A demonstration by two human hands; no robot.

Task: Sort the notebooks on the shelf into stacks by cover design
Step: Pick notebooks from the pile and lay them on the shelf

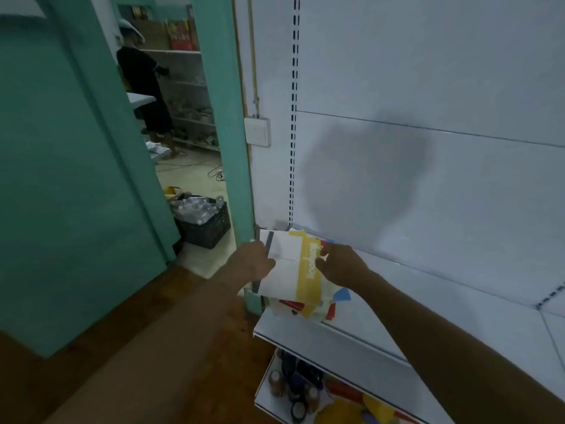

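Note:
A loose pile of notebooks lies at the left end of a white shelf [397,307]. The top notebook [287,264] is white with a yellow band and a dark spine. My left hand [252,260] grips its left edge. My right hand [339,264] pinches its right edge by the yellow band. Under it, more notebooks [334,298] with red, blue and yellow shapes stick out toward the shelf's front edge. How many lie beneath is hidden.
The white shelf runs on to the right. A lower shelf holds jars and coloured items [302,390]. Left of the shelf stand a teal wall and a doorway. A black crate of bottles [204,221] and another person [146,81] are beyond it.

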